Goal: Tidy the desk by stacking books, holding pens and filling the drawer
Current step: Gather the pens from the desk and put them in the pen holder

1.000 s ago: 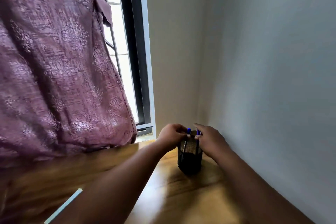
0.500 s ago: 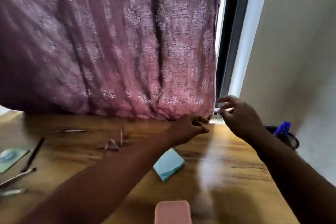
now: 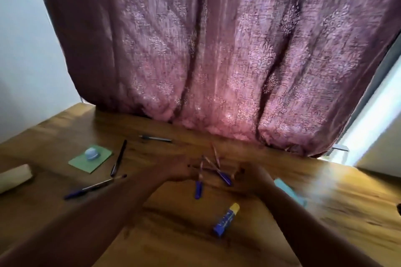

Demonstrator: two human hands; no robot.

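Across the frame's lower half runs the wooden desk [image 3: 325, 197]. At centre, the left hand [image 3: 175, 169] and right hand [image 3: 249, 178] flank crossed pens [image 3: 213, 171]; blur hides whether their fingers are apart or clamped.

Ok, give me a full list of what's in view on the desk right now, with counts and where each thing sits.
Desk: one, brown wood, fills the lower frame.
Curtain: one, purple patterned, hangs to the desk's far edge.
Pens between the hands: about three, blue caps, crossed in a pile at centre; exact count blurred.
Loose pens: three at left, dark or blue.
Glue stick: one, blue with yellow cap, lying near centre.
Green pad: one, at left, with a small blue round object on it.
Teal item: one, behind the right forearm.
White object: one, left edge, unclear.
Left hand: beside the pile, grip blurred.
Right hand: beside the pile, grip blurred.
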